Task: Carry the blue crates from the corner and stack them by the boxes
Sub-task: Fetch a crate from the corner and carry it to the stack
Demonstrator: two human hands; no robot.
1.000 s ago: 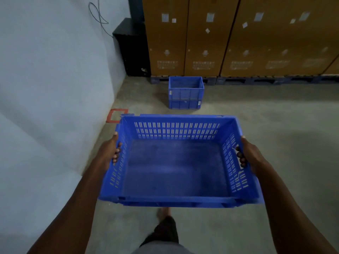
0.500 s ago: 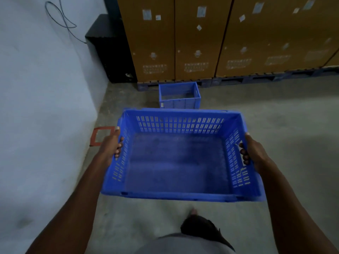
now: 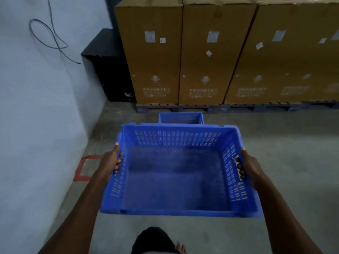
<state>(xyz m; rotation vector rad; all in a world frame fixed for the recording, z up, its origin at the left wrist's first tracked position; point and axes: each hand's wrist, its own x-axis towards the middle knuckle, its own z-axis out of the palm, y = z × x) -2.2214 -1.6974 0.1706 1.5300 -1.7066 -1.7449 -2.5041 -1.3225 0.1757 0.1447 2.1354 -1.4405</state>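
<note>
head view | blue crate (image 3: 176, 178) sat mid-frame, held up off the floor | left hand (image 3: 110, 162) gripped its left wall, right hand (image 3: 251, 167) its right | second crate (image 3: 180, 118) just behind, by the boxes (image 3: 201, 57) up top

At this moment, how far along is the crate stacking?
Done: a blue stack already sits by the boxes. In hand: left hand and right hand grip an empty crate. Left: set it on that stack.

Blue crate (image 3: 176, 176) — both hands gripping
</note>
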